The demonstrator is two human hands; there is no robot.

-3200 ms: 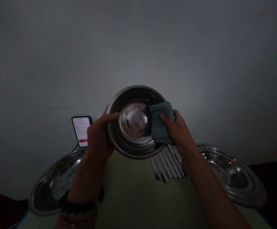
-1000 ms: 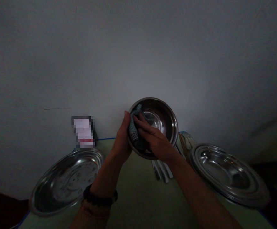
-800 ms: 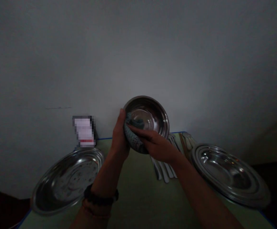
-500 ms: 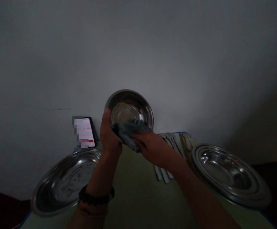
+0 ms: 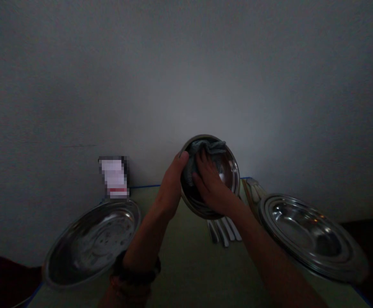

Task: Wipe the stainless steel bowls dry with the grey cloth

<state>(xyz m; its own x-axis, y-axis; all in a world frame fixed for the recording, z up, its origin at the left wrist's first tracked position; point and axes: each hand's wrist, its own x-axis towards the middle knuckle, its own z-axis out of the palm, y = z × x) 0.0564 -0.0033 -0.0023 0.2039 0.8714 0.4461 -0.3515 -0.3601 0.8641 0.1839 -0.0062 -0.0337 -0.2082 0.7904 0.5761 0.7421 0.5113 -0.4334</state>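
A shiny metal bowl [image 5: 227, 169] is held up over the table, tilted so that its inside faces me. My left hand [image 5: 173, 182] is closed on its left rim, thumb over the edge. Inside the bowl, my right hand [image 5: 214, 187] presses a crumpled grey-green cloth [image 5: 207, 146] against the inner wall, its fingers partly spread over the fabric. Below the bowl, the handles of several pieces of cutlery [image 5: 223, 234] show; their other ends are hidden behind the bowl and my right arm.
To the left lies a large metal basin [image 5: 93, 244] with wet-looking marks. A phone [image 5: 114, 177] leans on the wall [image 5: 186, 64] behind it. Stacked metal plates [image 5: 305, 233] stand at the right, beside more cutlery [image 5: 254, 190]. A greenish cover lies on the table [image 5: 186, 265].
The bowl and both hands have moved right and slightly down. My right hand has gone from the bowl's lower edge deeper inside, carrying the cloth up along the inner wall.
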